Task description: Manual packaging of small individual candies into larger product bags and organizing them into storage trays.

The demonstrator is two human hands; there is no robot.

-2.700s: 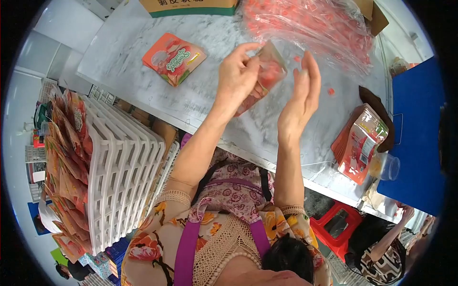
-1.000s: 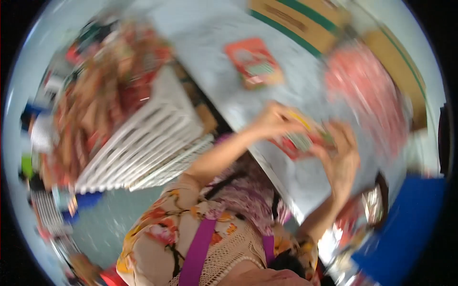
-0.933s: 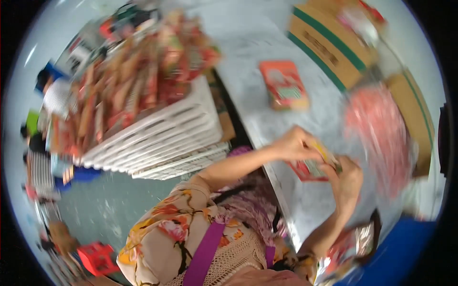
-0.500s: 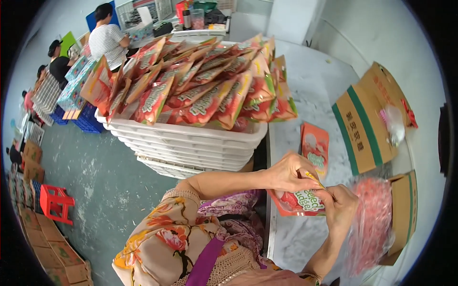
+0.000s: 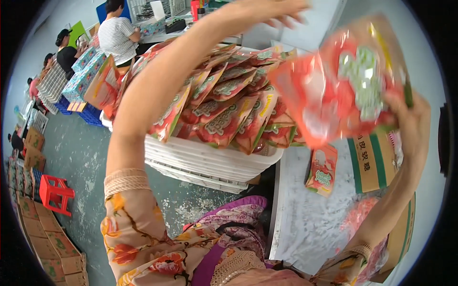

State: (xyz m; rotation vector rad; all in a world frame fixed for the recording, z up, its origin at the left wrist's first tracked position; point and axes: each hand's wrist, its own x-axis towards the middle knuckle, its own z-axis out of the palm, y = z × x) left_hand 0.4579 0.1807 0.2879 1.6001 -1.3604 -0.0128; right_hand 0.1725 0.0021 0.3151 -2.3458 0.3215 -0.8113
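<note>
two hands of yours are raised; how does each one stand?

your left hand (image 5: 272,10), at the top edge of the frame, has its fingers stretched out loosely, gripping nothing. your right hand (image 5: 411,112), at the right of the frame, is closed on the edge of a red pouch (image 5: 338,83), with the thumb in front.

and where do you have that pouch?

upper right of the frame, tilted, its printed face toward the camera, a little blurred.

what lies around you?

white trays (image 5: 214,167) stand stacked in the middle, heaped with pouches (image 5: 224,107); your left forearm crosses in front of them. at the lower right, on the marbled table (image 5: 305,229), you have at least one flat pouch (image 5: 323,169) just beside a cardboard box (image 5: 372,162). a red stool (image 5: 56,194) stands at the left.
</note>
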